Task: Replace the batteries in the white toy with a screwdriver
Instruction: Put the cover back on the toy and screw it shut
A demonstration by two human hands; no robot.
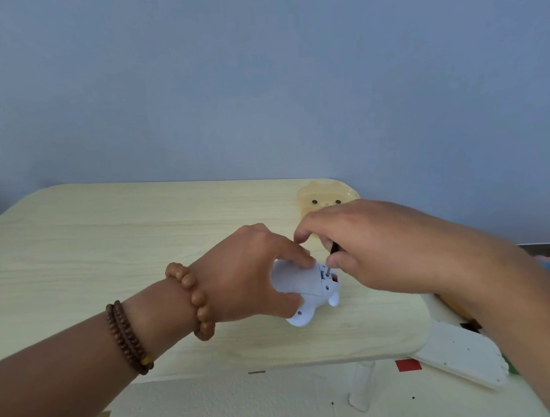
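Just right of the frame's centre, the white toy (303, 289) seems to rest on the pale wooden table (110, 249), underside turned up. Our left grip (248, 273) comes in from the lower left and clasps the toy's body, thumb on the near side and fingers over the far side. Our right grip (374, 251) reaches in from the right and pinches the dark handle of the screwdriver (334, 246). Its thin metal shaft stands nearly upright, tip set into the toy's right end beside a small red part.

We judge that this line is what counts. The shaft's long axis runs straight down from the right grip to the spot beneath it, so the turning should follow that axis while the left grip braces the toy. Whether the tip sits in a screw we cannot tell.
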